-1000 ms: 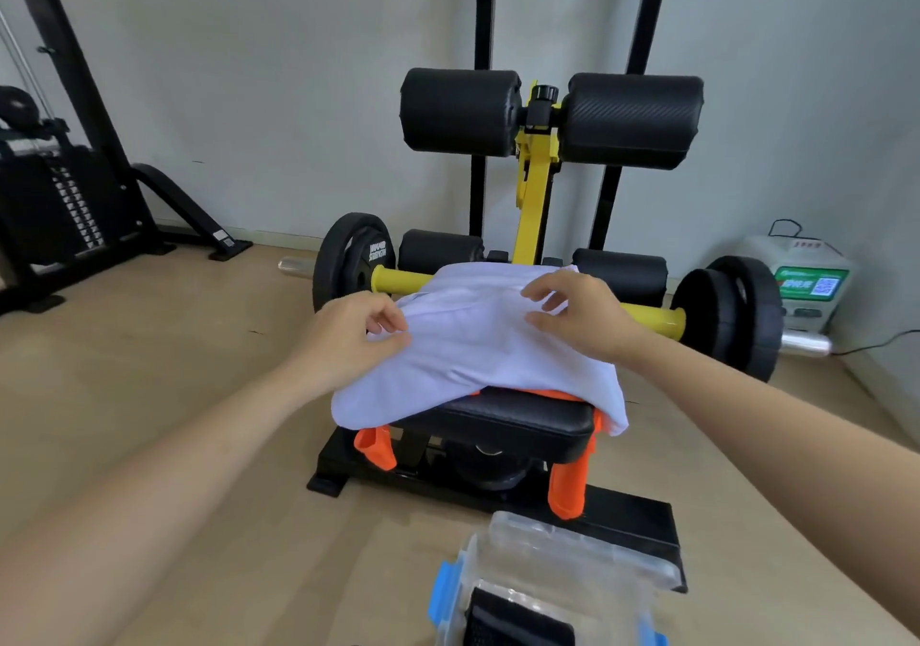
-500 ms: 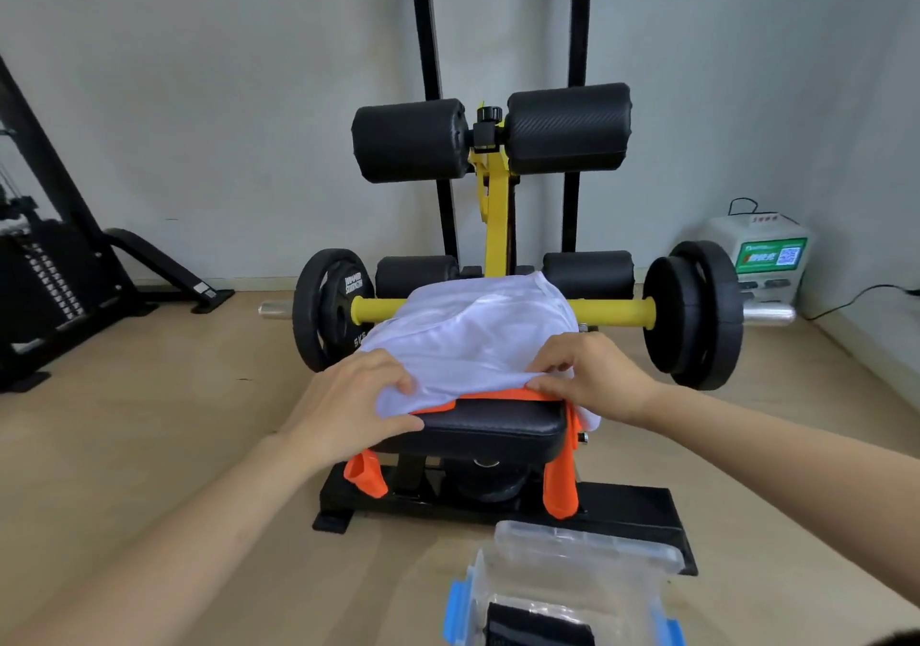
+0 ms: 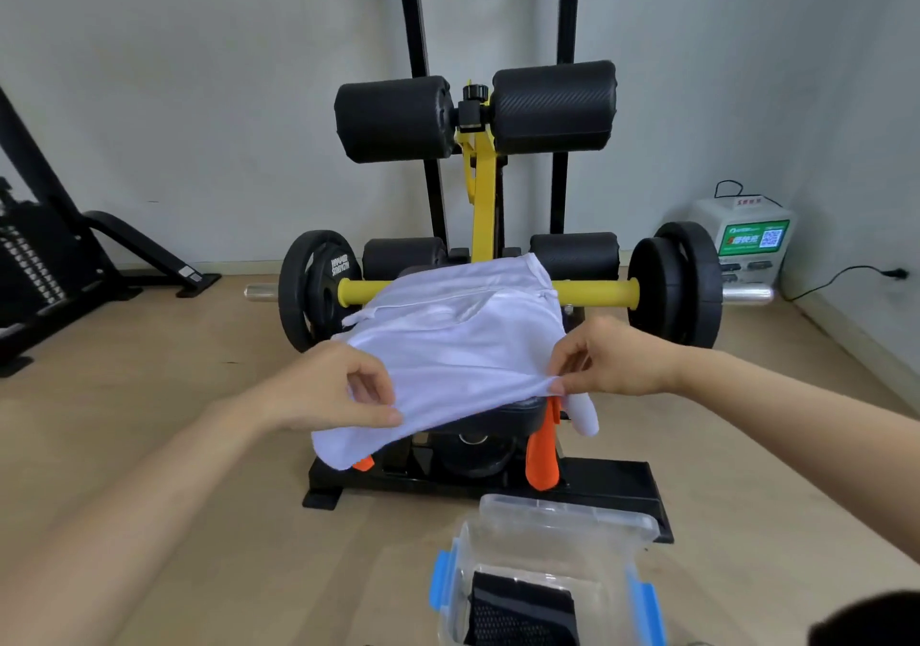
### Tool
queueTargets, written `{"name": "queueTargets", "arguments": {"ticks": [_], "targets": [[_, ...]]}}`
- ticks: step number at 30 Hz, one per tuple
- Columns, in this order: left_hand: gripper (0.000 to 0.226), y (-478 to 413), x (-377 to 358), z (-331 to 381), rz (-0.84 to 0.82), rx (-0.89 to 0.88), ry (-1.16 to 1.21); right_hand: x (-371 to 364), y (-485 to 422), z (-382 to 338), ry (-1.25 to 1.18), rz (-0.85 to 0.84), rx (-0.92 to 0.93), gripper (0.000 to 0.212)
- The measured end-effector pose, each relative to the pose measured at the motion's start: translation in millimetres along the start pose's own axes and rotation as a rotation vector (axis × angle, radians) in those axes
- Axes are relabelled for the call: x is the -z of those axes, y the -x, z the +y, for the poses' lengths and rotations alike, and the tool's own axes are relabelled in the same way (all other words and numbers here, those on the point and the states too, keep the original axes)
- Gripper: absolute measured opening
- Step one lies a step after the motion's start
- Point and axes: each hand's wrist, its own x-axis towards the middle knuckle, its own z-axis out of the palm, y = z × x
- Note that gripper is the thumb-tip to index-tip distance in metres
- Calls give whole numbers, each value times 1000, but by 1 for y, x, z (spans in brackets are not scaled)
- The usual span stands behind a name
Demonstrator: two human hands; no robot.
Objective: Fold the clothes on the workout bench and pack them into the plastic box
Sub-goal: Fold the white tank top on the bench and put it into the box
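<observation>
Room: wood floor [image 3: 174, 446].
Tabletop [image 3: 513, 411]: white garment [image 3: 458, 346] over orange cloth [image 3: 542, 456].
Left grip [image 3: 328, 391]: pinches garment's near edge.
Right grip [image 3: 612, 361]: pinches same edge.
Plastic box [image 3: 562, 516]: black fabric [image 3: 522, 610] inside.

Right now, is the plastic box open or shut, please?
Open: the plastic box has its top uncovered, and a black garment lies inside.

The one camera is sitting on the person's head. It is looking forward and down at the workout bench [image 3: 517, 409], which is filling the middle of the frame with the white cloth [image 3: 458, 346] on it. The wall [image 3: 199, 97] is showing farther back, across the top. Both arms are showing in the lower corners, and the left hand [image 3: 338, 391] and right hand [image 3: 612, 361] are pinching the white cloth close to the camera. The plastic box [image 3: 567, 511] is sitting nearest, cut off by the bottom edge.
</observation>
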Motion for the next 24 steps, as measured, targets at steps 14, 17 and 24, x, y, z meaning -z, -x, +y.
{"name": "queueTargets", "arguments": {"ticks": [14, 17, 24], "targets": [[7, -68, -16, -21, 360, 167, 68, -23, -82, -16, 84, 287, -86, 14], [52, -70, -15, -36, 341, 279, -5, -20, -95, -9, 109, 290, -114, 27], [48, -52, -20, -15, 428, 35, -78, -18, -68, 4, 79, 285, -36, 49]]}}
